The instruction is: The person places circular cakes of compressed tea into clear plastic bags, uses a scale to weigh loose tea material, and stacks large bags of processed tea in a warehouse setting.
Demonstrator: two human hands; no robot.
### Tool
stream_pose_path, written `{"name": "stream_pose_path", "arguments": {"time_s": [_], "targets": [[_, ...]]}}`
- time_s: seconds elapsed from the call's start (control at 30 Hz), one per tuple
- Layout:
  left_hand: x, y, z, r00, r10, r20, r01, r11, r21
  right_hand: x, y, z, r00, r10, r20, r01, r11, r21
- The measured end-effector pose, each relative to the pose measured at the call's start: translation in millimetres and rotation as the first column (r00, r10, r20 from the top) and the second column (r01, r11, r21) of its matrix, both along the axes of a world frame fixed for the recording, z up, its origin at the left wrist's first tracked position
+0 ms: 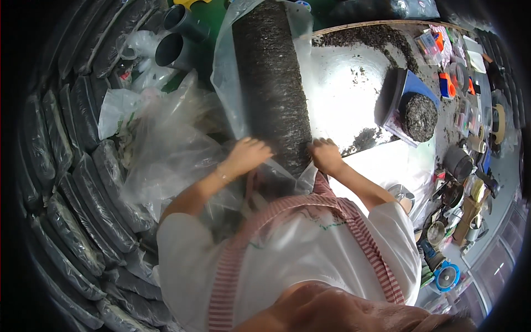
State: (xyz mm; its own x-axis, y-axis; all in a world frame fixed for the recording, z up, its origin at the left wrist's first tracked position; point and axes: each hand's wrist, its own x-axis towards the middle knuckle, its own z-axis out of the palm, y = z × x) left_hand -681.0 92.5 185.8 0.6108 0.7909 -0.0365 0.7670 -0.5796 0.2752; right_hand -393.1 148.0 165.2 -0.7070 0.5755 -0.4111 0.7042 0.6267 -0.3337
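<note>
A long dark cylinder of packed substrate (271,83) lies inside a clear plastic bag (227,61), running from the top of the view down to my body. My left hand (246,155) rests on the near left side of the cylinder, fingers spread on the plastic. My right hand (326,155) presses the near right side, fingers curled on the bag's edge. Both hands hold the near end of the bagged cylinder.
A shiny table (348,94) strewn with dark crumbs lies to the right, with a blue scale (415,88) and a round dark lump (418,116). Tools and small containers (464,77) crowd the right edge. Stacked dark filled bags (66,182) line the left; loose clear bags (166,144) pile beside them.
</note>
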Motion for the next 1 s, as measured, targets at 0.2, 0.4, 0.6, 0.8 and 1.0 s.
{"name": "stream_pose_path", "arguments": {"time_s": [0.2,0.4,0.6,0.8,1.0], "targets": [[-60.9,-32.0,5.4,0.908,0.416,-0.044,-0.389,0.802,-0.453,82.0,28.5,-49.0,0.994,-0.015,0.113,0.015,1.0,-0.006],[8.2,58.9,-44.2,0.004,0.897,0.441,-0.389,0.408,-0.826,-1.3,38.2,-0.6,0.872,-0.366,-0.326,0.361,0.929,-0.079],[-26.1,123.7,-118.7,-0.342,0.925,0.165,0.031,0.186,-0.982,-4.4,10.1,-4.9,0.755,-0.478,-0.449,0.42,0.878,-0.229],[-48.7,162.7,-137.1,-0.314,0.932,0.183,0.144,0.237,-0.961,-18.9,67.0,7.8,0.626,-0.583,-0.517,0.507,0.809,-0.298],[-21.2,141.1,-110.4,-0.364,0.886,0.287,0.16,0.363,-0.918,-49.6,173.7,52.9,0.65,-0.472,-0.596,0.367,0.881,-0.298]]}}
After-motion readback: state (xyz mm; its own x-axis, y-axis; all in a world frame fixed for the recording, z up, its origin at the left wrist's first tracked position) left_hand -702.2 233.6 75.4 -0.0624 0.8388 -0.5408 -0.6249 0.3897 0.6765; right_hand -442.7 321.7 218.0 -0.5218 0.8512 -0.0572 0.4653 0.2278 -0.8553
